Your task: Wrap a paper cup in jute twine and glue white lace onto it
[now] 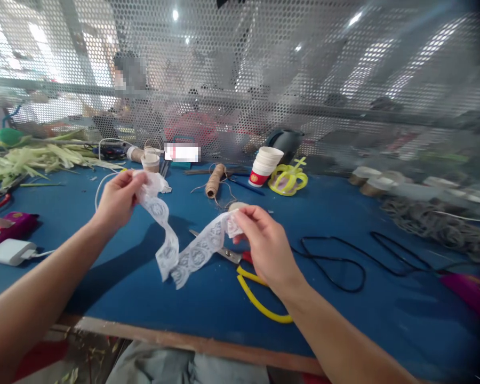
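A strip of white lace ribbon [184,250] hangs in a loop between my two hands above the blue table [192,314]. My left hand [120,200] pinches one bunched end of it at the upper left. My right hand [264,245] pinches the other end, near the middle of the view. Under my right hand lie scissors with yellow handles [260,304], their blades pointing left.
A twine spool [215,181], a stack of paper cups [264,165] and a yellow ring-shaped thing [288,180] stand at the back. A black cable [344,266] loops at the right. Green leaf strips [32,160] lie at the left, with a white charger [10,252]. A perforated screen rises behind; a person sits beyond it.
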Action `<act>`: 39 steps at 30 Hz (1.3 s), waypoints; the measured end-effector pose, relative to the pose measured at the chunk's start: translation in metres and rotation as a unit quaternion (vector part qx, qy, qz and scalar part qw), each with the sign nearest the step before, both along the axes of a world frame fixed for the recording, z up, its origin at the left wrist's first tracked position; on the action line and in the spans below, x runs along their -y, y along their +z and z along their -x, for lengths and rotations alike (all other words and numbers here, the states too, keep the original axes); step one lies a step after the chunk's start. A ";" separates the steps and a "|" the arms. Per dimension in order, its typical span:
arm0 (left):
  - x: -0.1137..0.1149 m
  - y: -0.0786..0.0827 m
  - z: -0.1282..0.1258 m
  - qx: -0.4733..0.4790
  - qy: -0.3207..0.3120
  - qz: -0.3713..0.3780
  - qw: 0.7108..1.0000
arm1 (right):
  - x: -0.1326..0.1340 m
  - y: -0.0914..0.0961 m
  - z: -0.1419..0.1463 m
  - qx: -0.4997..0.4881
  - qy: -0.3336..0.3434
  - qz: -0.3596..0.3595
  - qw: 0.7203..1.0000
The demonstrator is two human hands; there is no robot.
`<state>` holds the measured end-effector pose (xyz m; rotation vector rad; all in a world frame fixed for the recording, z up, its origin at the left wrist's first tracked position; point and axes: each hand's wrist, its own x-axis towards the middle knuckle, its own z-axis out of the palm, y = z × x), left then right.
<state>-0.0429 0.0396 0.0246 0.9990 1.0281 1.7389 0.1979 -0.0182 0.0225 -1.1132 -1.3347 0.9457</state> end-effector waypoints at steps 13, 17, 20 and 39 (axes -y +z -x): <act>-0.039 -0.014 0.043 -0.156 0.121 -0.002 0.980 | 0.001 0.005 -0.001 -0.111 0.021 0.009 0.994; -0.036 -0.027 0.046 -0.313 0.092 0.052 0.944 | 0.002 0.007 0.001 -0.108 0.025 0.015 0.994; -0.028 -0.030 0.038 -0.504 0.117 0.040 0.855 | 0.003 0.008 0.001 -0.106 0.023 0.015 0.994; -0.030 -0.017 0.014 -0.649 0.116 0.030 0.751 | 0.010 0.001 0.004 -0.073 0.114 0.048 0.990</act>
